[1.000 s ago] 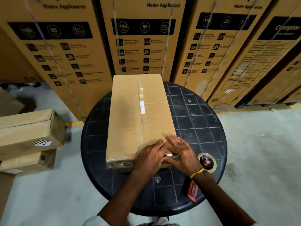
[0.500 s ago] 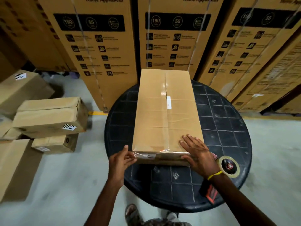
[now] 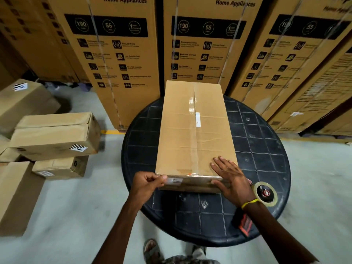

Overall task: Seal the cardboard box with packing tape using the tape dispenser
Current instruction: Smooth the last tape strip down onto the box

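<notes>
**Both hands on the near end of the box**

I'm looking down on a round black surface [image 3: 266, 149] with a moulded grid pattern, standing on a pale concrete floor [image 3: 76, 216] in what looks like a warehouse. Tall printed appliance cartons [image 3: 122, 60] line the back, and smaller brown boxes [image 3: 55, 136] are stacked on the floor to the left.

The cardboard box [image 3: 194, 134] lies flat on the surface, long axis running straight away from me, far end toward the cartons, near end toward the surface's near half. Clear tape [image 3: 192, 103] glints along its centre seam (there's a small white label beside it).

The left hand [image 3: 146, 185] is curled, fingers pinched on the box's near left corner at the taped edge. The right hand [image 3: 232, 181] is spread wide and flat, palm over the near right corner, fingers on top. The tape dispenser [image 3: 265, 193] sits on the surface just right of that wrist, nobody holding it.
</notes>
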`<state>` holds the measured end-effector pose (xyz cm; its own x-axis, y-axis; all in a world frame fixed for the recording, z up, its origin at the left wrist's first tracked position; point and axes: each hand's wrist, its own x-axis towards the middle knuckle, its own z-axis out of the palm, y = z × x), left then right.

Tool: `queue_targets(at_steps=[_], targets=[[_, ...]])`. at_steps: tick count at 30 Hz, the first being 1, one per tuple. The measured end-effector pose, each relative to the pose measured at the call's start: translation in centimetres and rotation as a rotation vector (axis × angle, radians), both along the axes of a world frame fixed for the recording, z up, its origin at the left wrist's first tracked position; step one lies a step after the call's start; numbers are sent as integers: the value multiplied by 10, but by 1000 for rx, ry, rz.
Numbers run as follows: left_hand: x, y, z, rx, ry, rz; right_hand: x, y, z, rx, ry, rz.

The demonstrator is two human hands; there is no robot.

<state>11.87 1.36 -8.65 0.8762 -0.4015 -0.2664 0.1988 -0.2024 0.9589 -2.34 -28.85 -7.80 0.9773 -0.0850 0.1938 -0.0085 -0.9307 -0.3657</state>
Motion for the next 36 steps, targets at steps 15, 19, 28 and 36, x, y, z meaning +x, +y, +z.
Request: queue_targets(at_steps=[15,19,28,36], targets=[[30,4,10,303,-1204,-317,80,117,-16,-245,-397,222],[38,4,9,211,-1225,-371,73,99,-19,-277,-475,251],[39,5,9,139,-1135,-393,-9,-19,-11,-389,-355,226],[41,9,14,68,-872,-377,-36,-40,-7,-192,-230,83]])
